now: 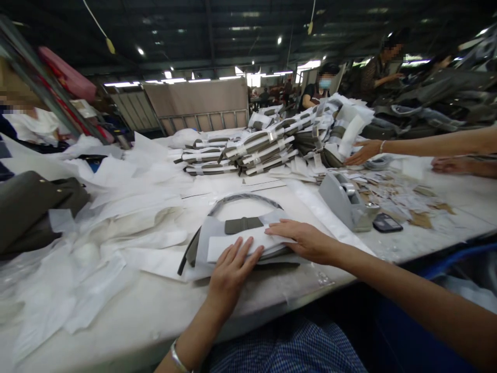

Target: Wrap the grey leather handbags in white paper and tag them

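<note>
A dark olive handbag [243, 224] lies on the table in front of me, largely covered with white wrapping sheets, its wrapped handle [243, 198] arching away from me. Across the bag's front rests a folded white foam sheet [225, 245]. My left hand [234, 269] lies flat on the near edge of this sheet, fingers stretched out. My right hand [298, 239] presses on the sheet's right end, its fingers extended and fairly close together. Neither hand is wrapped round anything. The bag's lower edge is partly hidden under the sheet and hands.
Behind the bag is a pile of wrapped bags [264, 145]. A grey tape dispenser [345, 202] and a dark small device [387, 223] stand at right. Loose white sheets [135, 223] and an olive bag [34, 212] lie left. A co-worker's hand [365, 152] touches the pile.
</note>
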Demonstrator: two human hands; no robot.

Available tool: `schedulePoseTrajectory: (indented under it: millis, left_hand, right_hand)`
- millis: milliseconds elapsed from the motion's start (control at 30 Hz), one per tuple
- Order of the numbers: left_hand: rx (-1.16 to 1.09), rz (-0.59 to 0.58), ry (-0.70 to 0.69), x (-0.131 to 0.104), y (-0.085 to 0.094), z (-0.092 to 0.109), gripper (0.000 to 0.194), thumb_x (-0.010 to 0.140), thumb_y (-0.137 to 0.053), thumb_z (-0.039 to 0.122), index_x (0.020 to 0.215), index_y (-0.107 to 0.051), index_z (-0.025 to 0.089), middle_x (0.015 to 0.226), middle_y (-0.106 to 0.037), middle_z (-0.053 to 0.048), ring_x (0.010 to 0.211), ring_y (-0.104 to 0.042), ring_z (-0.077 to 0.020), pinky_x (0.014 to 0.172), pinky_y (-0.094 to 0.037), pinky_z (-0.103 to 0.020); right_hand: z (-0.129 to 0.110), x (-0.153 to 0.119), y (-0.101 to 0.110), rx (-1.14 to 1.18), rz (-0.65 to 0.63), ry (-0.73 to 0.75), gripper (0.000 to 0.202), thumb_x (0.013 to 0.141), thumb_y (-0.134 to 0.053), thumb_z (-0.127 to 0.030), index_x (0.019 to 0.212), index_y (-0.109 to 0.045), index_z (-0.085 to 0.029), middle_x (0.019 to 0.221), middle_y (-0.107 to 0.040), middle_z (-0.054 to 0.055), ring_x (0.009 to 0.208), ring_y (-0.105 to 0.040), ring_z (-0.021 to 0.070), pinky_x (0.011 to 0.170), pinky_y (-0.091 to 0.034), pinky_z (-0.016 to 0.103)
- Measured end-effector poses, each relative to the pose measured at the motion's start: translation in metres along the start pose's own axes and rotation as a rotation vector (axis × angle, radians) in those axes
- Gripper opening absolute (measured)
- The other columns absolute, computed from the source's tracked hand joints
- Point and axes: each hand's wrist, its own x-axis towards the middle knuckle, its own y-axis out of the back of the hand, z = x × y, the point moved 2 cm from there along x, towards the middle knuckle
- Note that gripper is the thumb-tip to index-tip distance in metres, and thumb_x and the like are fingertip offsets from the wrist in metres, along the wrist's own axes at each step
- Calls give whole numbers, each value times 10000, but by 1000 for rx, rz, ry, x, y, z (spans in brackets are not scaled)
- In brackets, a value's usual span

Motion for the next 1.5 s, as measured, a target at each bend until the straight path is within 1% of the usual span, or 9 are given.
schedulePoseTrajectory:
  millis: [233,367,500,733,833,1033,1200,1367,1500]
  left_hand:
    - [35,-83,10,2,-1,5,476,975,-477,154,1434,-475,279,1500,-467,-33,1364,-458,-285,1061,-472,-449]
    - [64,-207,-38,16,12,16,441,953,-417,97,1380,-504,163,1513,-443,-99,1399,-407,-295,1101,-412,-532]
    - [-78,-300,-45,31,18,24,437,919,-547,252,1315,-514,71,1486,-465,-168,1402,-395,-310,1147,-351,-553]
    - [-178,-88,74,24,-7,27,386,949,-554,218,1321,-522,120,1374,-587,-136,1301,-524,-270,1127,-406,-485]
    - [-187,-14,111,19,-11,28,352,972,-522,220,1315,-546,143,1355,-606,-118,1281,-546,-255,1113,-430,-468]
    - [-162,-32,142,20,-11,34,475,962,-487,134,1429,-473,219,1405,-570,-83,1313,-516,-249,1122,-418,-468]
    - [-124,-53,167,20,-11,45,560,966,-437,97,1490,-375,284,1492,-476,-12,1360,-462,-262,1119,-404,-491]
    - [-91,-58,145,20,-12,50,532,973,-435,114,1477,-401,284,1513,-429,19,1360,-457,-279,1103,-413,-488]
    - [-60,-28,122,21,-12,50,539,964,-410,86,1474,-407,257,1497,-441,28,1352,-468,-281,1079,-440,-492]
  right_hand:
    - [5,-21,-29,-185,104,164,391,1021,-404,-241,1379,-554,-201,1412,-562,81,1361,-465,216,1168,-365,480]
    - [8,-24,-34,-247,95,184,397,1025,-391,-236,1386,-543,-176,1426,-548,78,1370,-453,220,1168,-369,489]
    - [8,-25,-35,-267,100,195,402,1024,-388,-226,1393,-534,-159,1429,-543,89,1372,-450,235,1157,-382,507]
    - [11,-31,-37,-311,149,254,456,987,-439,-159,1440,-478,-193,1422,-551,89,1379,-442,226,1155,-383,497]
    - [6,-38,-37,-345,270,334,480,971,-441,-104,1439,-475,-204,1382,-588,83,1348,-481,209,1139,-414,466]
    - [-4,-50,-46,-467,395,323,457,967,-391,-66,1395,-523,-157,1366,-601,94,1342,-488,228,1125,-423,474]
    - [-9,-67,-52,-500,471,203,435,947,-435,-107,1324,-601,-247,1308,-646,39,1266,-534,220,1180,-312,489]
    - [-25,-65,-29,-346,451,221,278,961,-563,-357,1175,-680,-223,1101,-731,34,1038,-642,206,1196,-248,501]
    - [-19,-21,-2,-275,473,170,195,974,-550,-271,1089,-704,-243,1050,-746,9,997,-675,170,1169,-311,454]
